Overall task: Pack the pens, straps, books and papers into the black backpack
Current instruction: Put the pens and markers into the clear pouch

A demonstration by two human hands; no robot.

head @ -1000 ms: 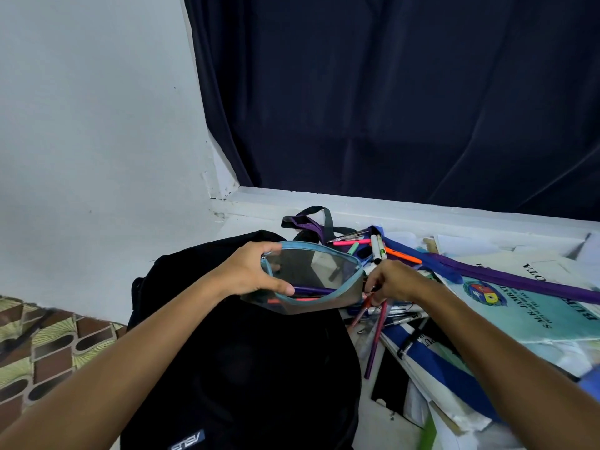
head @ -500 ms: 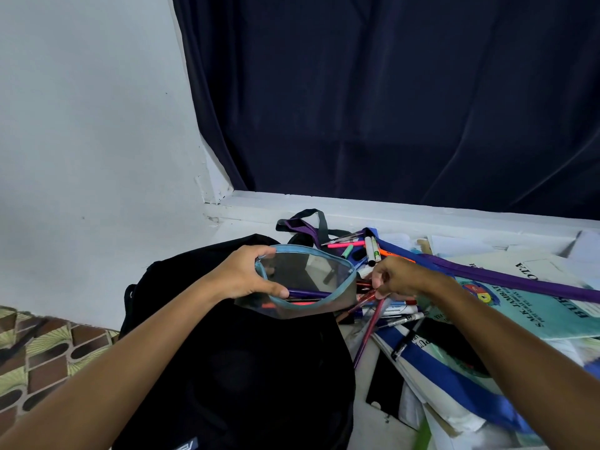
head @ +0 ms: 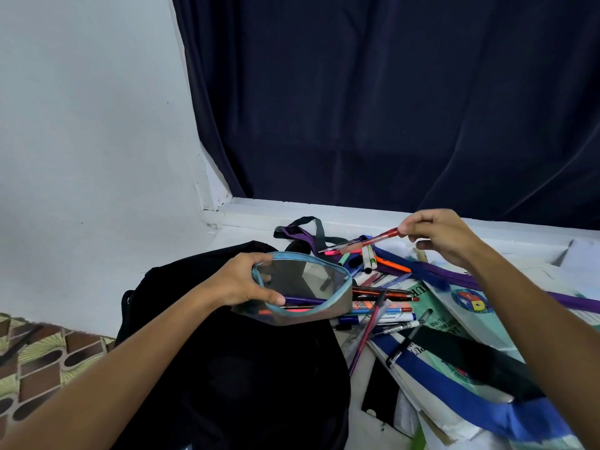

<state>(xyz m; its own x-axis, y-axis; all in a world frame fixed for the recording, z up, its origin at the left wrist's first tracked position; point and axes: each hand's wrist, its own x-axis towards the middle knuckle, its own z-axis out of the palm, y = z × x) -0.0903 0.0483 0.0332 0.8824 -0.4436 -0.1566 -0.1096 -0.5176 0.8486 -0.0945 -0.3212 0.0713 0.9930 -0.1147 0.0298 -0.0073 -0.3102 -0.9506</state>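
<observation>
Head view. My left hand [head: 242, 280], at centre frame, grips the near left edge of a clear pencil pouch [head: 303, 287] with a light-blue zip border; thumb on the front, fingers curled behind the rim. The pouch mouth stands open, and inside it lie a purple pen [head: 303, 300] and an orange-red one, with perhaps a third beneath, though the plastic blurs it. The pouch is held just above the black backpack [head: 233, 368], which fills the lower centre of the frame.

My right hand [head: 441, 238], at right of centre and higher in the frame, pinches the capped end of a red pen [head: 363, 242] between thumb and forefinger; the remaining fingers are curled loosely. The pen slants down to the left, its tip in the air above the clutter.

Right of the pouch, loose pens [head: 383, 311] lie scattered across green-covered books [head: 467, 306] and papers [head: 581, 254]. A purple strap [head: 506, 282] runs across the books toward the right edge; a blue strap [head: 454, 384] crosses the lower right.

Background: a dark curtain [head: 389, 108] in the upper right, a white wall [head: 91, 141] at left, patterned flooring [head: 39, 362] at lower left.
</observation>
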